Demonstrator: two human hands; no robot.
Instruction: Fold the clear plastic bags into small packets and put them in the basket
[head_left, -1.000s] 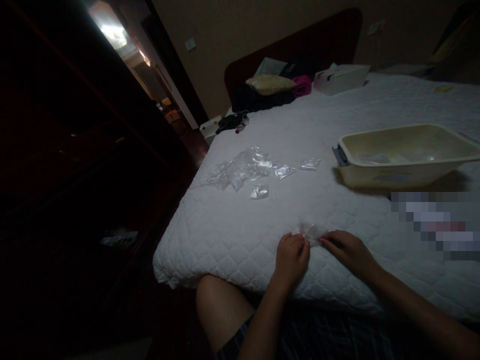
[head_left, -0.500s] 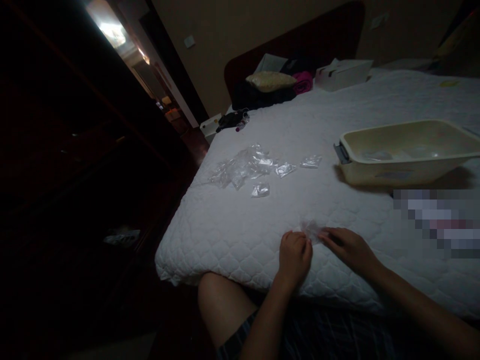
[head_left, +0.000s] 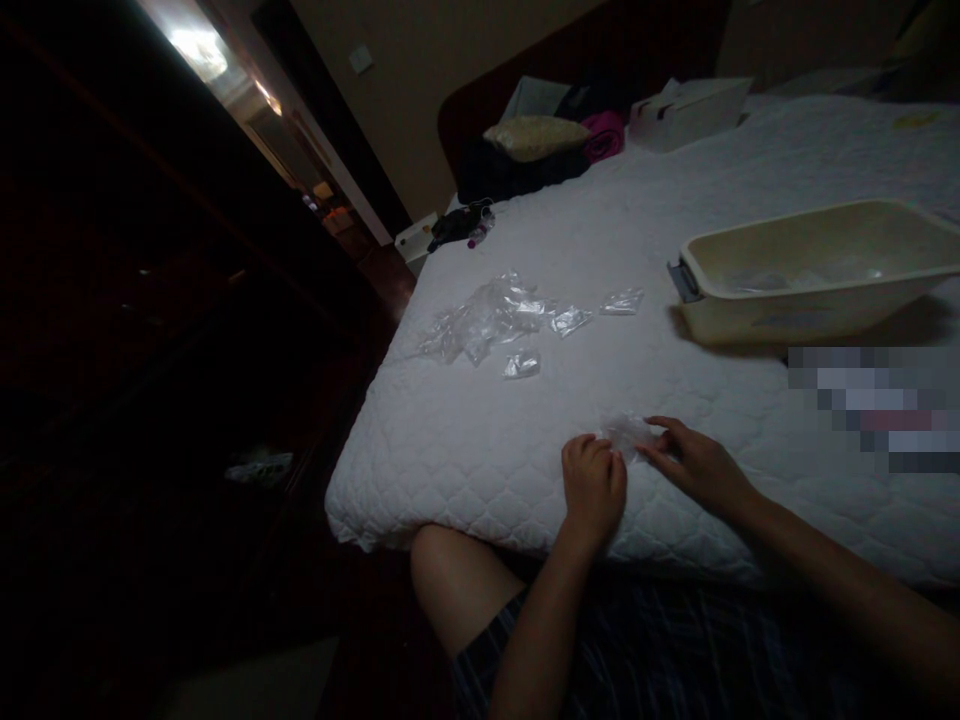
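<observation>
Two hands are still pinching one clear bag (head_left: pixel 626 432) on the bed (head_left: pixel 487 440).
Left hand (head_left: pixel 594 485) and right hand (head_left: pixel 694 462) fingers are gripping its edges, barely shifting.

1. A white quilted mattress (head_left: pixel 615 220) lies under the grip and spreads far beyond it.
2. Far beyond the grip, a dark reddish wooden headboard (head_left: pixel 600 50) stands against a plain beige wall (head_left: pixel 450 60).
3. Far up and left of the grip, a brightly lit doorway (head_left: pixel 195 50) gives the only strong light.
4. Left of the grip, tall dark wooden furniture (head_left: pixel 150 300) sits in shadow over a reddish-brown floor (head_left: pixel 386 285).
</observation>
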